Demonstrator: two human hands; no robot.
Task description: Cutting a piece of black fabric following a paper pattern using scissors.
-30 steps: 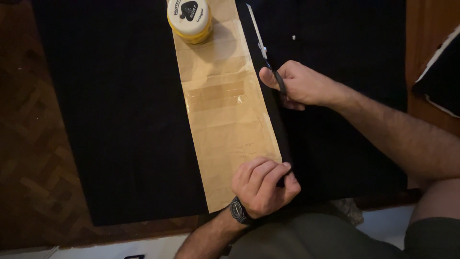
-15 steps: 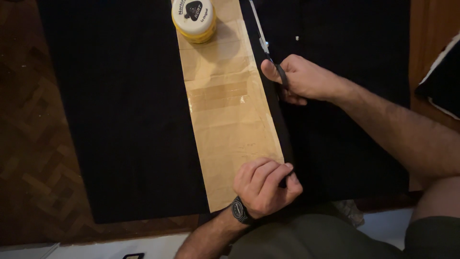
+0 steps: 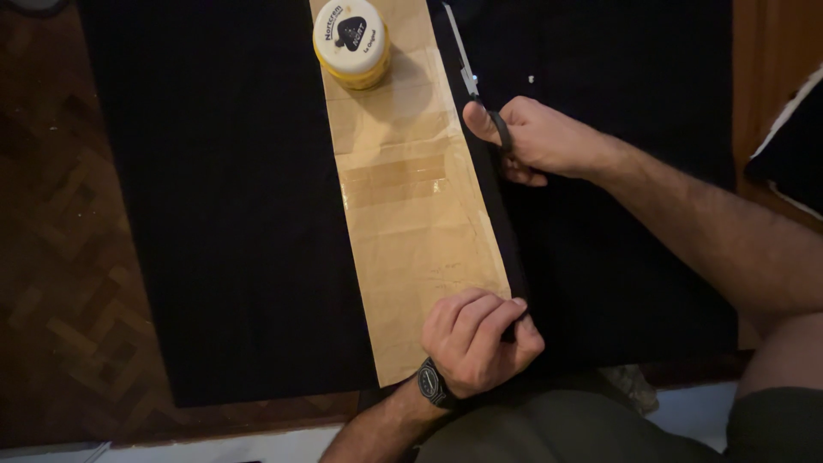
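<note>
A long strip of brown paper (image 3: 411, 214) lies lengthwise on a large black cloth (image 3: 231, 214) spread over a wooden floor. My right hand (image 3: 536, 137) grips a pair of scissors (image 3: 467, 73) with black handles, their blades pointing away along the paper's right edge. My left hand (image 3: 476, 343), with a watch on its wrist, presses down on the near right corner of the paper and pinches the black cloth edge there. A round yellow tub with a white lid (image 3: 353, 43) stands on the far end of the paper.
Parquet floor (image 3: 60, 283) shows to the left and near side. A dark cushion with white trim (image 3: 789, 146) lies at the right edge. My legs in dark green shorts (image 3: 583, 429) are at the bottom.
My right hand with the scissors has moved a little farther along the paper's right edge. My left hand has stayed on the near corner.
</note>
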